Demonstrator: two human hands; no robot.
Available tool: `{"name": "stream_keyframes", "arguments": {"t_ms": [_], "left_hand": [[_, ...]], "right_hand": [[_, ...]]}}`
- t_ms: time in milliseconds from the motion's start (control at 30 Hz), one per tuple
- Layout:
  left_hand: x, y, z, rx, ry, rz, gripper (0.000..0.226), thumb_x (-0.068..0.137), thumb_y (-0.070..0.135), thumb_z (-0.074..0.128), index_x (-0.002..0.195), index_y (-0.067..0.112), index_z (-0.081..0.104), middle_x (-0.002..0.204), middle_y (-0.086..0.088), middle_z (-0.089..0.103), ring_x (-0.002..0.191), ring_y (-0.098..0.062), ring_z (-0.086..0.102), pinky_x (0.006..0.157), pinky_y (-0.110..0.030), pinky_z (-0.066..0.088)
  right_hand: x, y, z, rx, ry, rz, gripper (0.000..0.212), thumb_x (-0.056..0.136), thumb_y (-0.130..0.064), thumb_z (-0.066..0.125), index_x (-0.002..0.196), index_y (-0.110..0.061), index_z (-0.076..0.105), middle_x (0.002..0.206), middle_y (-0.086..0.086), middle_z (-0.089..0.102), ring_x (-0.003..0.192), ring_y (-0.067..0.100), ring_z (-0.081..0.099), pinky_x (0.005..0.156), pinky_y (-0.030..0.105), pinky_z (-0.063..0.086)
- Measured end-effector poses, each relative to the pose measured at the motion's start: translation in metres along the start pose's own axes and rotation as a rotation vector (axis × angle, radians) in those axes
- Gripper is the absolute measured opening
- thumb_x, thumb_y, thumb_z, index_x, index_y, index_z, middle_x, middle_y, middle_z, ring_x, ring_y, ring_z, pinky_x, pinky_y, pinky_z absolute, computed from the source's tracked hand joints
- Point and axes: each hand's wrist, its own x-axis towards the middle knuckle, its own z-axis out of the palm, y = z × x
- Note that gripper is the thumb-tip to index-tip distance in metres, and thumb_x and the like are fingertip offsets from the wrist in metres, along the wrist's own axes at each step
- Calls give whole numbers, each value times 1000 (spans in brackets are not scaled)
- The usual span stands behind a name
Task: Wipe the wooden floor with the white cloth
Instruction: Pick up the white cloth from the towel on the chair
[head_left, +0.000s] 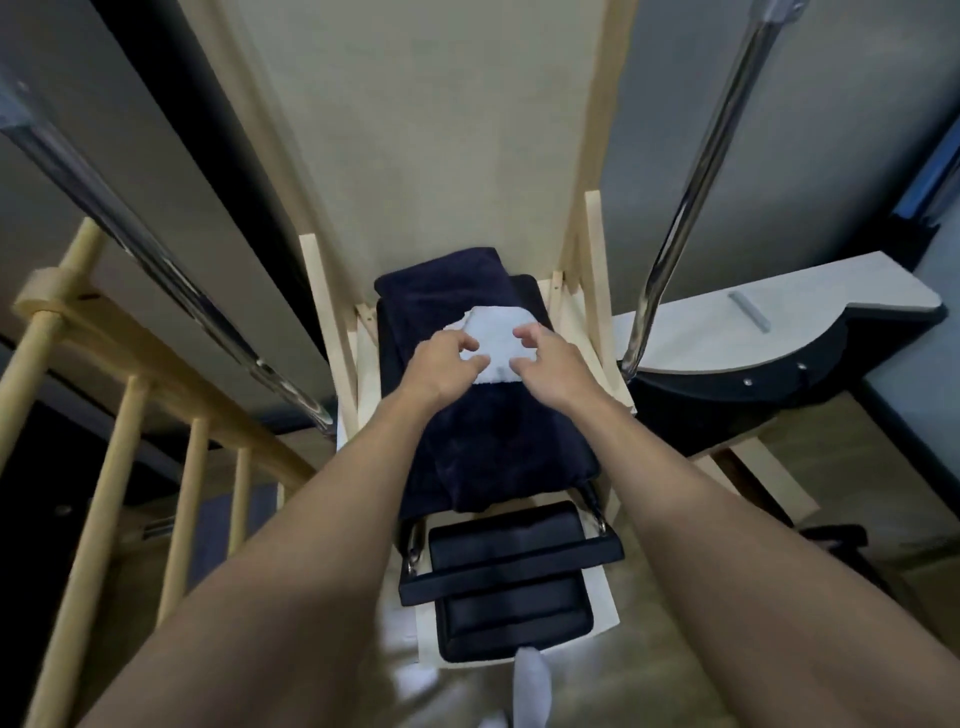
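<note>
On the dark towel (488, 415), the near corners of the white cloth (498, 332) lie under the left hand (441, 364) and the right hand (550, 369); whether their curled fingers pinch it cannot be told. Right of the towel, a small grey object (748, 310) is too small to identify. Below the towel, the wooden floor (649, 675) is blurred, and a white sock (530, 680) is cut off by the bottom edge.

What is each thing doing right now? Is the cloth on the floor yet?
cloth: not on the floor yet, lying crumpled on the towel.
towel: draped, hanging down at the front.
left hand: fingers curled, pinching the cloth's left edge.
right hand: fingers curled, pinching the cloth's right side.
floor: not touched by the cloth.
</note>
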Motion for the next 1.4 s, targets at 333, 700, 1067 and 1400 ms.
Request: {"name": "stream_keyframes", "arguments": {"t_ms": [333,700,1067,1400], "left_hand": [[59,-26,52,606,-183,-18,43,88,15,52,130,22,46,116,-6,58,91,-24,53,69,-36,42],[75,26,33,345,165,293,17,84,23,50,93,11,59,92,-7,64,83,-28,58,67,-35,45],[-17,181,114,-109,-234,620,20,85,13,53,96,11,70,94,-4,69,94,-23,62,78,-27,46],[-250,266,279,91,-656,1000,22,88,20,56,106,16,70,104,-9,70,99,-27,62,83,-30,47]], "right_hand": [[66,48,39,-540,-77,3,44,89,-18,57,132,-23,47,137,2,44,116,31,46,94,44,41],[47,35,-1,-422,218,-75,21,94,-20,43,112,-9,48,117,11,53,99,33,54,75,42,40],[-135,71,-127,-82,575,409,11,97,-26,29,95,-17,35,99,19,58,79,32,50,66,36,33],[-416,162,-137,121,946,812,43,87,-35,63,119,-13,45,112,12,62,97,28,58,71,33,41]]}}
